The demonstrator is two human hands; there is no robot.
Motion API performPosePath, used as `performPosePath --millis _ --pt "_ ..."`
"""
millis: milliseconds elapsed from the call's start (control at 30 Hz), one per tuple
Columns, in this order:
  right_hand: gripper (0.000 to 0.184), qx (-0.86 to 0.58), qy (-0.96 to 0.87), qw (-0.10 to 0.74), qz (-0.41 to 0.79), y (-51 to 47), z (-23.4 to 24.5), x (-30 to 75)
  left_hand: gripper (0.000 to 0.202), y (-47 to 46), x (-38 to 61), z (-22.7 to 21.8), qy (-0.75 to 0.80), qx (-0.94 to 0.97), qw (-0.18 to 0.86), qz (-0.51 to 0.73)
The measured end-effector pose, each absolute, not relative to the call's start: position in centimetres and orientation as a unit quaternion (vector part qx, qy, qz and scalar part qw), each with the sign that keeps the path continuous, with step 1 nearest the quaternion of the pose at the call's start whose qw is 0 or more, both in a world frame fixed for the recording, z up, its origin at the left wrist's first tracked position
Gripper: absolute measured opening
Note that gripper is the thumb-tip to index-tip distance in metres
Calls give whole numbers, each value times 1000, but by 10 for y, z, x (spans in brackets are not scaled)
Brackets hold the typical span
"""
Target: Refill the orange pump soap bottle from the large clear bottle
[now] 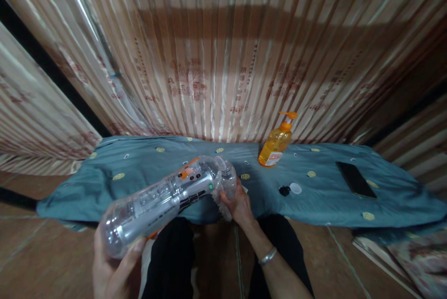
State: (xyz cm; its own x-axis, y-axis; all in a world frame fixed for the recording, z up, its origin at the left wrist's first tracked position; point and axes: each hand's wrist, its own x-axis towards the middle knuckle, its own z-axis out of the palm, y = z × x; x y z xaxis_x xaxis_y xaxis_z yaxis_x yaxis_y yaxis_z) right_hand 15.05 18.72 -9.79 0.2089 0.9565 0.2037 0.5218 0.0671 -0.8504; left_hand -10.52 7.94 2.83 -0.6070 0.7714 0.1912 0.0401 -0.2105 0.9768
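A large clear plastic bottle (164, 196) with a silver and orange label lies slanted across the view, above my knees. My left hand (115, 266) is closed around its rounded base at lower left. At the other end, my right hand (239, 203) grips a clear rounded plastic part (226, 175) that bends away from the bottle; whether the two are joined I cannot tell. Below my right fingers hangs a whitish, frayed-looking piece (223, 208), partly hidden. Beyond my right hand, an orange pump bottle (275, 145) of yellow liquid stands upright.
A teal patterned cloth (139, 154) covers the low surface ahead. On it lie a small black round piece (284, 191), a white round cap (295, 188) and a dark phone (355, 179). Behind hangs a pleated curtain (216, 66). My knees show below, over a tiled floor (335, 266).
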Motion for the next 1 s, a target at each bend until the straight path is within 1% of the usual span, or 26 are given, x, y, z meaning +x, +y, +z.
performPosePath --millis 100,200,300,633,833,1000 --pt "76 -631 -582 449 248 187 -99 151 84 80 -103 30 555 286 316 714" --pt "77 -629 -582 447 256 187 -99 152 89 79 -101 31 565 267 321 711" --pt "73 -634 -581 443 255 187 -96 151 92 79 -101 32 581 263 323 699" --pt "73 -627 -586 441 261 185 -92 153 88 80 -96 37 585 268 310 700" --pt "74 -639 -573 444 257 185 -90 151 83 80 -105 29 566 294 315 703" --pt "71 -635 -581 447 244 185 -91 151 85 80 -110 23 564 312 310 699"
